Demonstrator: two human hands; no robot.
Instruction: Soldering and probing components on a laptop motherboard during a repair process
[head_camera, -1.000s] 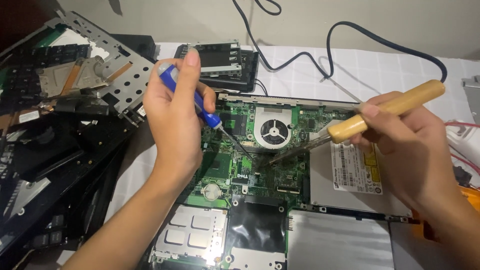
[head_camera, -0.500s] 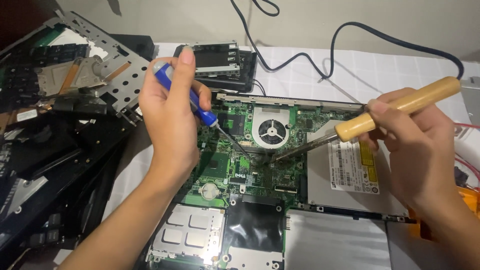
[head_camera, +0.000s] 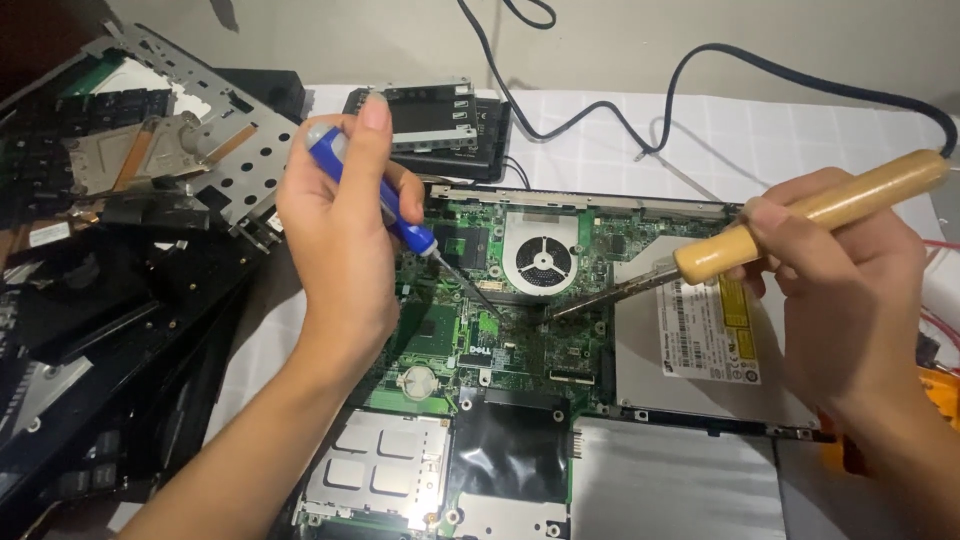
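Laptop's stripped open, left hand (head_camera: 340, 240) fingers gripping the blue screwdriver (head_camera: 385, 205), right hand (head_camera: 850, 290) gripping the soldering iron (head_camera: 800, 215), tips meeting mid-motherboard (head_camera: 500, 340), board work unfinished.

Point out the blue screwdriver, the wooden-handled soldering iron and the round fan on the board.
Blue screwdriver (head_camera: 385, 205), head view, on its blue handle.
Soldering iron (head_camera: 800, 218), head view, on its wooden handle.
Fan (head_camera: 545, 258), head view, on its hub.

Both hands (head_camera: 340, 240) and forearms are bare, no sleeves.
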